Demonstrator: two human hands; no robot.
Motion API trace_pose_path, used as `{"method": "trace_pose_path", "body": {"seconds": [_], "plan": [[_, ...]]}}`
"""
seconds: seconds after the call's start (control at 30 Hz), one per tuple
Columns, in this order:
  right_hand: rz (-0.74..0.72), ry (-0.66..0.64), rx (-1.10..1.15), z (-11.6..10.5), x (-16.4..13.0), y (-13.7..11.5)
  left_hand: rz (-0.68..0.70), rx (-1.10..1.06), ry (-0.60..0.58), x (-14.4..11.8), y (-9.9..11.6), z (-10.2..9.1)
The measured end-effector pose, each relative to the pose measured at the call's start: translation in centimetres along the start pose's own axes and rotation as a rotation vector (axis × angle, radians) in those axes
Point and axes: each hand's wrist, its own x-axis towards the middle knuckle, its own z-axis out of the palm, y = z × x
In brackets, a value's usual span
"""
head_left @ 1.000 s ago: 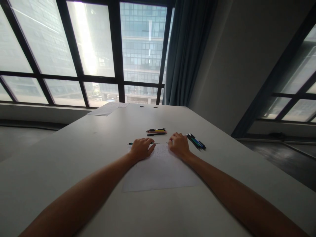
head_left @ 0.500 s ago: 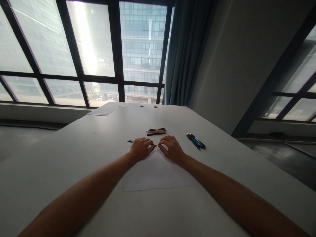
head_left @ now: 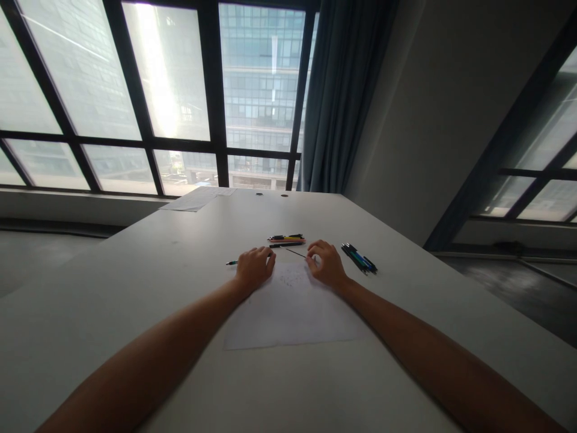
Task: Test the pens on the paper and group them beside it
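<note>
1. A thin dark refill (head_left: 296, 252) juts from the fingertips of the right hand (head_left: 325, 265); the fingers curl closed and pinch its near end, and its free end points toward 10 o'clock, above the far edge of the sheet of paper (head_left: 293, 313).
2. The left hand (head_left: 253, 268) lies knuckles up at 9 o'clock of the right hand, fingers curled down over a pen body (head_left: 231, 263). Only the pen's greenish tip shows, sticking out at 9 o'clock of the hand; the curled fingers cover the rest, so a firm grip cannot be told from a mere rest on it.
3. Both hands sit at the far edge of the paper, apart from each other, with faint scribbles on the sheet between them.
4. The paper lies flat on the white table (head_left: 135, 288), and both forearms run across it toward the viewer.
5. A small row of pens (head_left: 286, 240), with yellow, red and black among them, lies just beyond the hands at 12 o'clock.
6. A second bunch of dark blue and green pens (head_left: 359, 258) lies at 3 o'clock of the right hand, near it but not touching.
7. At the table's far left corner, toward 11 o'clock, rest loose papers (head_left: 197, 199).
8. Beyond the table stand large windows (head_left: 171, 90) and a grey-blue curtain (head_left: 342, 96).
</note>
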Motion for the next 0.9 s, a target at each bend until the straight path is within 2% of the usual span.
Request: {"method": "trace_pose_path", "body": {"seconds": [0.1, 0.4, 0.57, 0.77, 0.9], "plan": [[0.065, -0.006, -0.065, 0.0, 0.0, -0.1, -0.019, -0.015, 0.000, 0.0, 0.0, 0.0], [0.128, -0.180, -0.260, 0.2, -0.1, -0.8, 0.139, -0.029, -0.045, 0.1, -0.1, -0.2], [0.139, -0.131, -0.255, 0.1, 0.1, -0.8, 0.230, -0.038, -0.027, 0.2, -0.4, 0.3], [0.042, 0.038, -0.128, 0.2, -0.1, -0.9, 0.405, -0.111, 0.015, 0.3, -0.9, 1.3], [-0.168, -0.004, 0.005, 0.3, -0.4, -1.1, 0.543, -0.169, 0.032, 0.4, -1.0, 1.3]]}}
